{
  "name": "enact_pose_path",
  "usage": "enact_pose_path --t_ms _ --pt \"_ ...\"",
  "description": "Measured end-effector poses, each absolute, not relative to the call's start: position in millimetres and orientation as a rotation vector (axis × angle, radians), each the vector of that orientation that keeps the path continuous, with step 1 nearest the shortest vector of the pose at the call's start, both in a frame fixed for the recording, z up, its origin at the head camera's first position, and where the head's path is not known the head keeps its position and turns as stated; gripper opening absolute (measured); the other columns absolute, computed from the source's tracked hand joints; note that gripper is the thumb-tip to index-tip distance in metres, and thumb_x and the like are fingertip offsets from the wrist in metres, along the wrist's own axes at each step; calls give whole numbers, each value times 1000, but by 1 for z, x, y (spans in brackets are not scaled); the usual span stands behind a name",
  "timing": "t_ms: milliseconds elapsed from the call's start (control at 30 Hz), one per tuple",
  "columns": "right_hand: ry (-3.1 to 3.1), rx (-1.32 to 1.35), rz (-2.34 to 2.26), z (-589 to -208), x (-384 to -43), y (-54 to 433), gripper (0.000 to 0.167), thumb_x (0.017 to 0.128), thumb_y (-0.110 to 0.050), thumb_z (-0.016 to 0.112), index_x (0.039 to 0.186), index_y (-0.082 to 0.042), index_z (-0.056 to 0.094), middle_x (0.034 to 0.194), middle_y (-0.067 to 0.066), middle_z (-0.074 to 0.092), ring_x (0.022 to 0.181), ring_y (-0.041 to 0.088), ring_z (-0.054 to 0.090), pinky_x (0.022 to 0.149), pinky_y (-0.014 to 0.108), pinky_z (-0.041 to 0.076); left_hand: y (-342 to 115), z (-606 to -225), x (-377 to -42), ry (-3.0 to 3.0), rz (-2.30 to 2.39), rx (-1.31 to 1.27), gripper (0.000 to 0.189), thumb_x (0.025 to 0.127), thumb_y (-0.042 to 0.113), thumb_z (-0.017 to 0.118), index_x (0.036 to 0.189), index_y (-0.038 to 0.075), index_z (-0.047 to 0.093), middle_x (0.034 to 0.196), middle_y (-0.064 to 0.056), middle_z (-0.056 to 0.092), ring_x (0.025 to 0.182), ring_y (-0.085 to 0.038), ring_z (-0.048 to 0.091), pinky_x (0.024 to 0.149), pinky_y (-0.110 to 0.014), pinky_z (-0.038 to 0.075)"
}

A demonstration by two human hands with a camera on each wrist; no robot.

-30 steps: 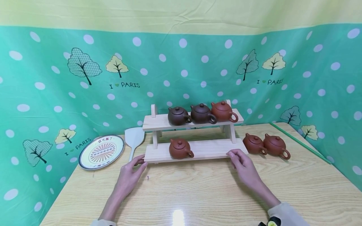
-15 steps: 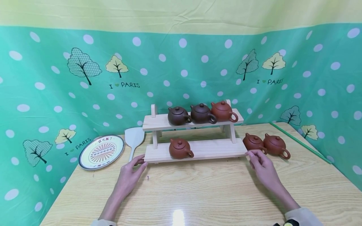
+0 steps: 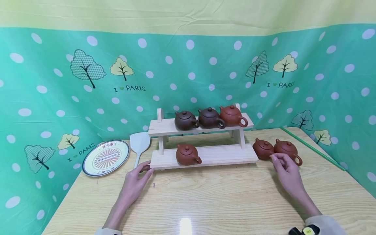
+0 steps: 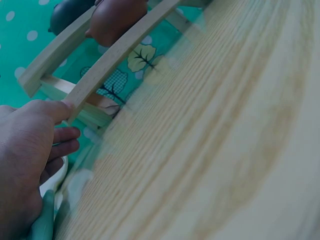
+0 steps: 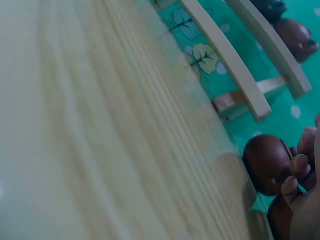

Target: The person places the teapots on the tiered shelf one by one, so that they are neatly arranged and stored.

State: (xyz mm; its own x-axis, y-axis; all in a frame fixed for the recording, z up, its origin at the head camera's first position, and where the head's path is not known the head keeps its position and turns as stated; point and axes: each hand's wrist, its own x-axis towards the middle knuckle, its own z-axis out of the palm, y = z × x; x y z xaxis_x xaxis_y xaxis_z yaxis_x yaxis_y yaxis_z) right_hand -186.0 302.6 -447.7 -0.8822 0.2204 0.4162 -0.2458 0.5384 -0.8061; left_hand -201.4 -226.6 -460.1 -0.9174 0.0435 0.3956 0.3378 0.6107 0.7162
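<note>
My left hand (image 3: 135,182) grips the left front corner of a two-tier wooden rack (image 3: 226,156); in the left wrist view its fingers curl beneath the board's end. Over on the right, two reddish-brown teapots stand on the table. My right hand (image 3: 289,171) pinches the handle of the nearer teapot (image 3: 262,150), with its fingertips hiding most of that handle. The second teapot (image 3: 285,149) sits just behind those fingers. One reddish-brown teapot (image 3: 186,154) rests on the lower board. The upper board carries two dark teapots (image 3: 185,120) and a reddish one (image 3: 230,116).
Left of the rack lie a white spatula (image 3: 139,142) and a patterned plate (image 3: 107,159), which leans at the table's edge. A green rod (image 3: 312,148) runs along the right rear edge. A polka-dot curtain (image 3: 191,75) hangs behind the wooden table (image 3: 211,202).
My right hand has left the lower board's front edge, moving right past its corner to the nearer teapot's handle. The left hand stays at the rack's corner.
</note>
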Motion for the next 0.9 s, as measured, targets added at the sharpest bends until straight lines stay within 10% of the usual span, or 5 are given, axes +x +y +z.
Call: enact_pose_path --t_ms 900 --pt "-2278 -33 1286 -457 -201 322 27 109 -18 57 122 4 54 66 4 51 59 8 42 54 26 34 -227 -460 -202 -2505 -1221 -298 38 99 18 74 133 3 66 112 -9 76 113 -34 68 102 -56 48"
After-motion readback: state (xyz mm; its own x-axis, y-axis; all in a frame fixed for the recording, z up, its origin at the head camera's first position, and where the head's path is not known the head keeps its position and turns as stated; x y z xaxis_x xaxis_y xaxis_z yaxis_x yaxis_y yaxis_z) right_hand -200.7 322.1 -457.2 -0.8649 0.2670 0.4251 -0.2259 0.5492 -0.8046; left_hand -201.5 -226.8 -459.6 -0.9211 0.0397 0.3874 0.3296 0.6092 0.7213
